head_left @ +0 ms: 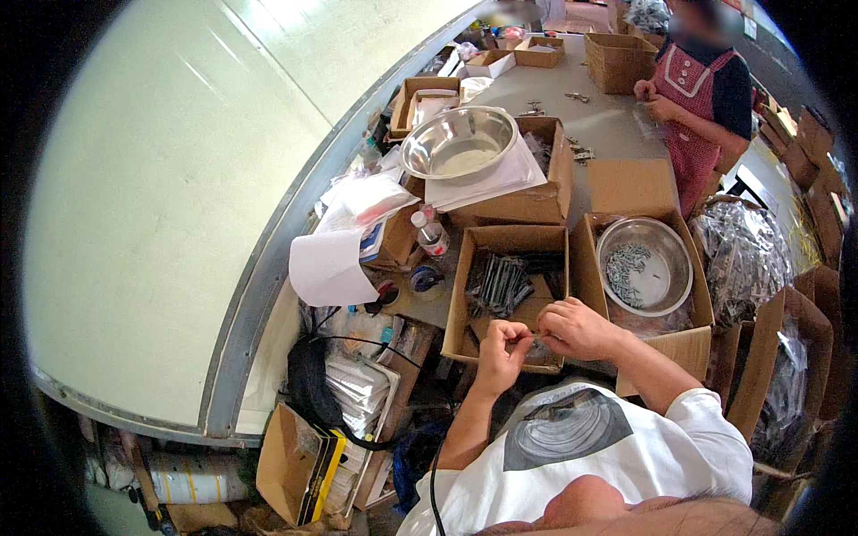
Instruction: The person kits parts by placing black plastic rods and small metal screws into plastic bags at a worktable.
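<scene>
My left hand (503, 357) and my right hand (576, 329) meet over the near edge of an open cardboard box (458, 299). Both have their thumbs and fingers pinched together, fingertips almost touching. Whatever lies between them is too small and too covered to name. Inside the box, beyond my hands, is a loose pile of dark, slim metal pieces (502, 284). Just right of it, a steel bowl (677, 284) rests in another open carton (585, 259). Small silvery screw-like pieces (626, 268) are heaped on the bowl's left side.
An empty steel bowl (460, 147) sits on papers over a carton (514, 210). A plastic bottle (432, 236) stands left of my box. Across the table, a person in a red checked apron (693, 112) works. Bagged metal parts (742, 255) fill the right side.
</scene>
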A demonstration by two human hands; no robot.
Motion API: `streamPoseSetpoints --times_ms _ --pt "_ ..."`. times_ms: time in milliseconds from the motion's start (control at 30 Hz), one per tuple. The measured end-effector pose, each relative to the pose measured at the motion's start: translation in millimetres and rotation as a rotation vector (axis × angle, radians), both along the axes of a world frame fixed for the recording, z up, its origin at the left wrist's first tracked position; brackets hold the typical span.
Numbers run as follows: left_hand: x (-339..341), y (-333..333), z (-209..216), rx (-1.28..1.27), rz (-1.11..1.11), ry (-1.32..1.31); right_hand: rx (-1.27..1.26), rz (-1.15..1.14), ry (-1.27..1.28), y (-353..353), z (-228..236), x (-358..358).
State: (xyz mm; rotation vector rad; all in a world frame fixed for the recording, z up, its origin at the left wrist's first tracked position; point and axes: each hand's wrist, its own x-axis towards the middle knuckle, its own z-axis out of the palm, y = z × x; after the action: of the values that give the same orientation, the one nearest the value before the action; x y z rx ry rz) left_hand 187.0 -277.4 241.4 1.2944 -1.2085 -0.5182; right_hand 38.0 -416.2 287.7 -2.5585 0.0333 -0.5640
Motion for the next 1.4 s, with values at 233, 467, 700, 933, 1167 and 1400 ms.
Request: streamPoseSetpoints --times_ms 233,467,700,933,1167,1400 --pt "-2 -22 12 -0.139 -0.069 0.278 0.053 -0.228 -0.012 -14 15 -51" --pt "-6 -40 -11 -0.03 -0.102 0.224 -0.049 -0.748 -0.237 -29 62 -148" --pt "-24 -47 -43 0.235 -0.167 0.232 -0.548 -1.583 -0.379 2 131 -244" --pt "-22 -42 -50 0.296 -0.098 0.125 0.281 -0.937 0.5 -50 -3 -178" --pt "-18 -38 -58 0.262 -0.037 0.104 0.328 -0.354 0.945 -66 -90 -112" --pt "-23 -36 -52 0.279 0.009 0.055 0.226 -0.164 1.224 -93 -118 -96"
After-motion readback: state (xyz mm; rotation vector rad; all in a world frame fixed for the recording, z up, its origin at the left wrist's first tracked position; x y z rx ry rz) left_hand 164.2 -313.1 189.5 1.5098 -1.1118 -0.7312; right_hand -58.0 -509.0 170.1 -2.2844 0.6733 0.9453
